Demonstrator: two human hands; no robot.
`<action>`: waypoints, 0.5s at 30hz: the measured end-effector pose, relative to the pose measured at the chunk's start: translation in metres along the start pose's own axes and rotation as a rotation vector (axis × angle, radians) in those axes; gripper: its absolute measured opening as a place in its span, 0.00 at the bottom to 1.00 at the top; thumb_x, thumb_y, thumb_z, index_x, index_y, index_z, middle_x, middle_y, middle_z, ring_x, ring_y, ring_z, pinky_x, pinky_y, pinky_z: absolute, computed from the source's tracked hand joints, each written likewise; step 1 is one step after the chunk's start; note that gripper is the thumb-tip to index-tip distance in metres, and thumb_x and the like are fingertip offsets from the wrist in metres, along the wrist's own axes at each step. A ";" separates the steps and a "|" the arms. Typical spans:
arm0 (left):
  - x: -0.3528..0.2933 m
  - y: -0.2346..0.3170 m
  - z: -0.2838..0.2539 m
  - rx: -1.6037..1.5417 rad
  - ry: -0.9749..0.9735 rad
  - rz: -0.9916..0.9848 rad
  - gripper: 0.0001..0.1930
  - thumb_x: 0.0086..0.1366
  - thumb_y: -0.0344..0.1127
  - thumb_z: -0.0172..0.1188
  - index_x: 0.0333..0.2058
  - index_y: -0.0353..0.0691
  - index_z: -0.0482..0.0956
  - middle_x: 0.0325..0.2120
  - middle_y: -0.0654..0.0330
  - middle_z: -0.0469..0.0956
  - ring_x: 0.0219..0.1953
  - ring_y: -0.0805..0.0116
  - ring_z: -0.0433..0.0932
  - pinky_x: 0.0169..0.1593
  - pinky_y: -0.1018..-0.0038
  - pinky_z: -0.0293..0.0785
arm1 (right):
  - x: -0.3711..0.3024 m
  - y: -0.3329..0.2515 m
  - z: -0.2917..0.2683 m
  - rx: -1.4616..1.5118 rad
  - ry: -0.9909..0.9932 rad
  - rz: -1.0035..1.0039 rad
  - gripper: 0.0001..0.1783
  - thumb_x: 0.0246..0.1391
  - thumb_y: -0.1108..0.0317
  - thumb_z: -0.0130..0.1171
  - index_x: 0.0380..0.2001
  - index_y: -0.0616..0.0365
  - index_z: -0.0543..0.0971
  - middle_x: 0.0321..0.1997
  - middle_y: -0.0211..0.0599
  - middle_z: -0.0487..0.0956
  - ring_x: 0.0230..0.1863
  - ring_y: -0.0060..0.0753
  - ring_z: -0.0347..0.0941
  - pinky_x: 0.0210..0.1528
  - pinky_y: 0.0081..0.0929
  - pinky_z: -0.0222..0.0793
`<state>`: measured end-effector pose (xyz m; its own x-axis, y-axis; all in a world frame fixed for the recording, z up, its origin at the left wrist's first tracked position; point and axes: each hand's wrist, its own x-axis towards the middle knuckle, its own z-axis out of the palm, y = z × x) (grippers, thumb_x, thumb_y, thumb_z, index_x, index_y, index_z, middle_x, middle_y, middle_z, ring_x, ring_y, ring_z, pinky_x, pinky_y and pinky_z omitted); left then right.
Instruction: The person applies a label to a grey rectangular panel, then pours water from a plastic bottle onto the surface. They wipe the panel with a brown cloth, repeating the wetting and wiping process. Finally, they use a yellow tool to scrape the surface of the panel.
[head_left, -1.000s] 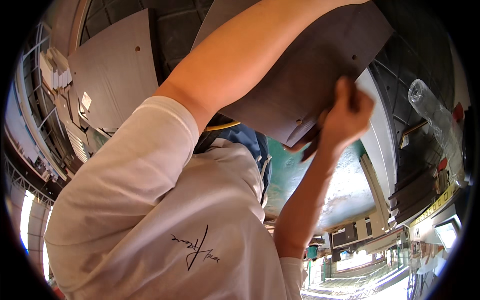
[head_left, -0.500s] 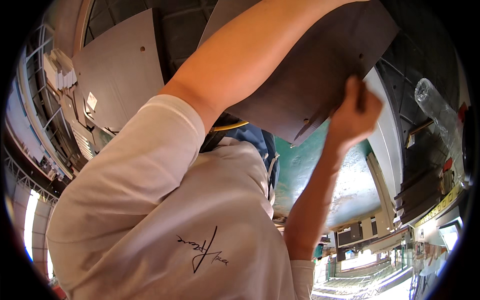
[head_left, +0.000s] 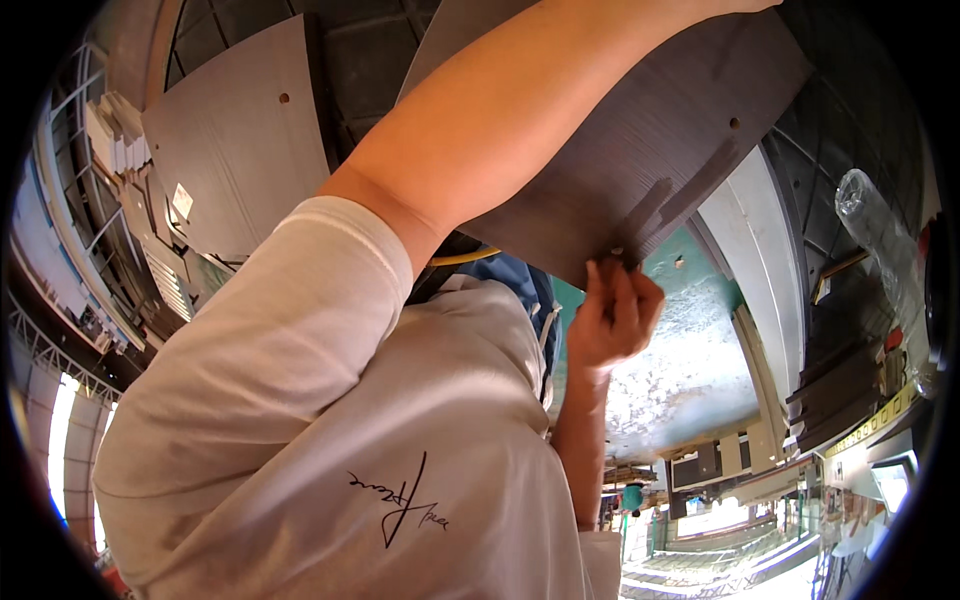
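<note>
A dark brown board [head_left: 560, 190] lies across the upper middle, with a small round hole [head_left: 734, 123] near its right end. My left arm reaches over this board, and only a bit of my left hand [head_left: 745, 6] shows at the top edge; its fingers are out of sight. At the board's near corner, my right hand [head_left: 617, 312] is closed, fingertips pinched together on or just above the surface. Whatever they may hold is too small to make out. Dark streaks [head_left: 650, 208] run over the board beyond these fingertips.
Another brown board [head_left: 240, 130] with a hole lies to the left on a dark gridded surface. A pale strip [head_left: 755, 235] borders the green floor [head_left: 690, 340]. Clear plastic wrap [head_left: 880, 240] is at the far right, above stacked dark boards [head_left: 840, 385].
My right hand has moved left and nearer to me, from over the board's right part to its near corner. My left arm has shifted slightly right.
</note>
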<state>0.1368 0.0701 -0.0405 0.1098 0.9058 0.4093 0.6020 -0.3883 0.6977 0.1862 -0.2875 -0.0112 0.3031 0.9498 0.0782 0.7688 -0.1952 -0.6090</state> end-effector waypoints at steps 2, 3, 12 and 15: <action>0.002 -0.006 0.003 -0.021 -0.014 -0.008 0.10 0.60 0.38 0.61 0.28 0.38 0.86 0.29 0.46 0.85 0.36 0.45 0.85 0.44 0.52 0.82 | 0.038 -0.015 0.000 -0.022 -0.012 0.126 0.13 0.47 0.72 0.79 0.37 0.62 0.88 0.38 0.36 0.80 0.39 0.38 0.76 0.38 0.30 0.76; 0.005 -0.005 0.002 -0.038 -0.016 -0.015 0.10 0.59 0.38 0.61 0.28 0.38 0.86 0.29 0.46 0.85 0.36 0.45 0.85 0.44 0.52 0.82 | 0.068 -0.027 0.004 -0.023 -0.007 0.251 0.12 0.47 0.70 0.79 0.35 0.61 0.88 0.37 0.34 0.79 0.38 0.40 0.73 0.39 0.30 0.74; 0.006 -0.004 0.001 -0.025 -0.020 -0.012 0.10 0.59 0.37 0.61 0.27 0.38 0.86 0.28 0.46 0.85 0.36 0.44 0.85 0.43 0.52 0.81 | 0.059 -0.029 0.008 -0.109 -0.055 0.057 0.13 0.45 0.69 0.80 0.35 0.60 0.89 0.36 0.34 0.82 0.41 0.36 0.75 0.45 0.32 0.70; 0.006 -0.001 -0.008 -0.016 -0.067 -0.047 0.10 0.59 0.36 0.61 0.27 0.38 0.86 0.28 0.46 0.85 0.35 0.44 0.85 0.43 0.52 0.81 | 0.025 -0.020 0.000 -0.145 -0.061 0.002 0.13 0.46 0.69 0.80 0.35 0.60 0.88 0.35 0.34 0.82 0.41 0.36 0.75 0.44 0.33 0.69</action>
<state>0.1301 0.0747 -0.0344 0.1353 0.9321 0.3361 0.5954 -0.3476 0.7244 0.1786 -0.2604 0.0029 0.2737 0.9615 0.0261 0.8428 -0.2266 -0.4882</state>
